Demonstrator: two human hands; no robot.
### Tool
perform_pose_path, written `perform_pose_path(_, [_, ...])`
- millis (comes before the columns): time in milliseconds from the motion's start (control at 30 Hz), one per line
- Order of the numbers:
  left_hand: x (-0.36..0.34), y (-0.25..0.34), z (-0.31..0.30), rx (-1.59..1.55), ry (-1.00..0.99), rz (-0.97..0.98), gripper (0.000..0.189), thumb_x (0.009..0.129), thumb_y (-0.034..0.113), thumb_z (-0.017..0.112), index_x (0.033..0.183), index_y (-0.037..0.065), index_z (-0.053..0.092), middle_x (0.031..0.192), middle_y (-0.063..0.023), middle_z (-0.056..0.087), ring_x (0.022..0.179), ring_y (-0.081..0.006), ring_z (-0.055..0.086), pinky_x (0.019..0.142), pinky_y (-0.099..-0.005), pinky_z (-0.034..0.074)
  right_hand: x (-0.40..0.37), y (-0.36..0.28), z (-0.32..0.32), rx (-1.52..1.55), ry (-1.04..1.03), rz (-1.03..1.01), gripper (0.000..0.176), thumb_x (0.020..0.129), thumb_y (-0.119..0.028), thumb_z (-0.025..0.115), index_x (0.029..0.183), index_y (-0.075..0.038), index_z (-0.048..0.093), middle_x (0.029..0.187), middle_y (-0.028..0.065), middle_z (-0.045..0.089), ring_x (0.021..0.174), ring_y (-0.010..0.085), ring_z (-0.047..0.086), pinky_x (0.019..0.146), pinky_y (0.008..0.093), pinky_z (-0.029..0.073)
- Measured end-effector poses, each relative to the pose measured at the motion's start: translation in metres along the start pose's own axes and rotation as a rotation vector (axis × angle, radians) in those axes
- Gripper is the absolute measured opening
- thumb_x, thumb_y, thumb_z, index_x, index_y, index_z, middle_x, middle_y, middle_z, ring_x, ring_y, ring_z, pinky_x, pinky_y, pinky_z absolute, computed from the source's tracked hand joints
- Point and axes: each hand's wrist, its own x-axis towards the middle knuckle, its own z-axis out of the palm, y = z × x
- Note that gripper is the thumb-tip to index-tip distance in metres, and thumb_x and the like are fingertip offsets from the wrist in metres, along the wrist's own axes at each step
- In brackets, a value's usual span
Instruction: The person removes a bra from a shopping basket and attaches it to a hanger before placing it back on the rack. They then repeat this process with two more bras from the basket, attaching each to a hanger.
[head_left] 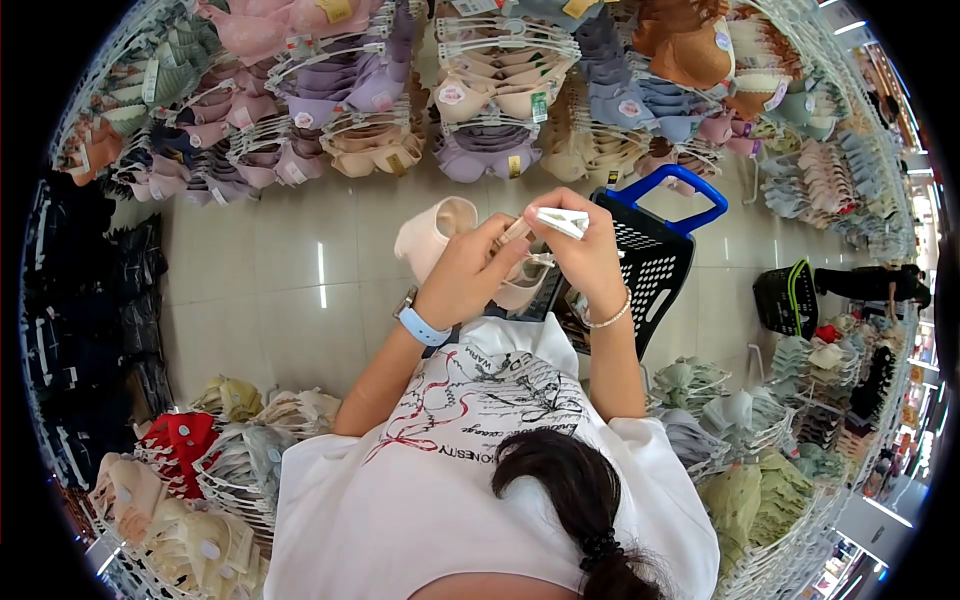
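A pale beige bra (pixel 428 238) hangs at my hands, one cup to the left of my left hand and the other below, between the two hands. My left hand (pixel 470 265) pinches its strap, wearing a watch with a light blue band (pixel 424 328). Close beside it on the right, my right hand (pixel 585 248) is closed on the clip end of a white hanger (pixel 563 221). A beaded bracelet is on the right wrist. Parts of the bra and the hanger are hidden behind the fingers.
Behind my right hand stands a black basket (pixel 655 262) with a blue handle (pixel 722 200). Racks of bras (pixel 490 95) run across the far side, with more racks at both near sides. A person (pixel 870 285) is at the right by a black-and-green basket (pixel 785 303). Tiled floor (pixel 290 260) lies between.
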Motion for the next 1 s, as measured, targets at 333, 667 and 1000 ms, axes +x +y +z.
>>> perform_pose_path(333, [-0.004,-0.002,0.002,-0.021,0.152,-0.018,0.023,0.086,0.019,0.042,0.082,0.000,0.053,0.057,-0.0059,0.049,0.050,-0.0092,0.046,0.047,-0.0225,0.035,-0.001,-0.008,0.001,-0.185,-0.033,-0.103,0.030,0.069,-0.011,0.064,0.095,-0.005,0.050,0.070,0.0007,0.048,0.055,0.0086,0.042,0.051,0.0209,0.037])
perform_pose_path(667, [-0.007,0.003,-0.016,0.097,0.209,0.051,0.020,0.087,0.017,0.041,0.083,0.000,0.050,0.057,0.0024,0.039,0.053,-0.0052,0.032,0.048,-0.0192,0.029,-0.004,0.003,0.000,-0.207,0.176,-0.221,0.020,0.087,-0.014,0.040,0.104,-0.003,0.043,0.069,0.0084,0.053,0.058,0.0127,0.049,0.055,0.0230,0.041])
perform_pose_path(1000, [-0.011,0.014,-0.026,0.290,0.228,0.154,0.018,0.086,0.015,0.042,0.088,0.000,0.052,0.058,-0.0040,0.047,0.053,-0.0094,0.041,0.050,-0.0229,0.034,-0.004,-0.001,0.003,-0.283,0.076,-0.339,0.023,0.082,-0.022,0.049,0.094,-0.002,0.049,0.068,0.0109,0.052,0.056,0.0224,0.051,0.053,0.0262,0.040])
